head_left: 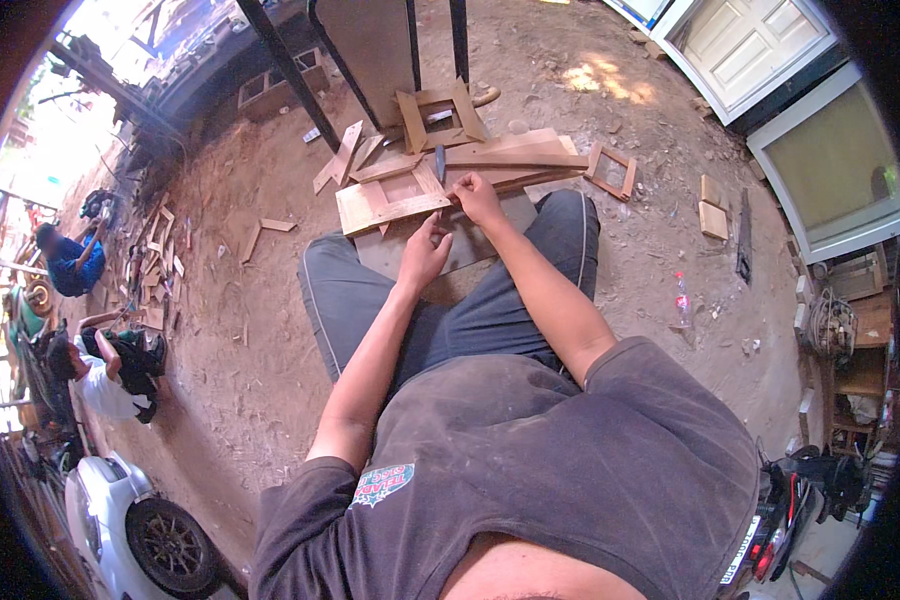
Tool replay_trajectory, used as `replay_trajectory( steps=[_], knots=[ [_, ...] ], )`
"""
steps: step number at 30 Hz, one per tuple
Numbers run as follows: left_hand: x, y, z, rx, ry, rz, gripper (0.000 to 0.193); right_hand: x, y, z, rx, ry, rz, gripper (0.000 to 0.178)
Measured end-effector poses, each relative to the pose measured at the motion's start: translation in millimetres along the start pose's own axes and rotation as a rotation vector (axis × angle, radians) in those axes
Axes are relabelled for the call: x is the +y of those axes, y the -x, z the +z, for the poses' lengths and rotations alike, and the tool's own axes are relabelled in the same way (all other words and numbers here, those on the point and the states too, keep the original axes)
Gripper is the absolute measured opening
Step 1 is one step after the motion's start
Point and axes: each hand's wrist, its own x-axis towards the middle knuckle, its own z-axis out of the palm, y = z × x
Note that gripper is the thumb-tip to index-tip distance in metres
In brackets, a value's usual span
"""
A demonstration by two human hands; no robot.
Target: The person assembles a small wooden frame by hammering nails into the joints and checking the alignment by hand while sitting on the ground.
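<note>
While the wooden frame [395,210] runs long-ways leftward, my curled left hand [425,250] and pinched right hand [477,201] sit by its right end, can't tell if gripping.

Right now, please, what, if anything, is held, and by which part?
Cannot be told: left hand and right hand are by the wooden frame, at its right end.
</note>
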Motion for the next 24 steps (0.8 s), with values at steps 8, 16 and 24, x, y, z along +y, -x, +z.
replay_trajectory(
  steps=[8,16,24],
  knots=[
    [-2,0,1,-0.044,0.095,-0.005,0.065,-31,13,-4,-0.011,-0.03,-0.001,0.015],
    [1,-2,0,-0.075,0.065,-0.008,0.062,-30,11,-6,-0.031,-0.048,0.012,0.014],
    [5,7,-17,0.188,-0.517,0.298,0.061,-99,47,-13,0.009,0.301,-0.165,0.013]
  ],
)
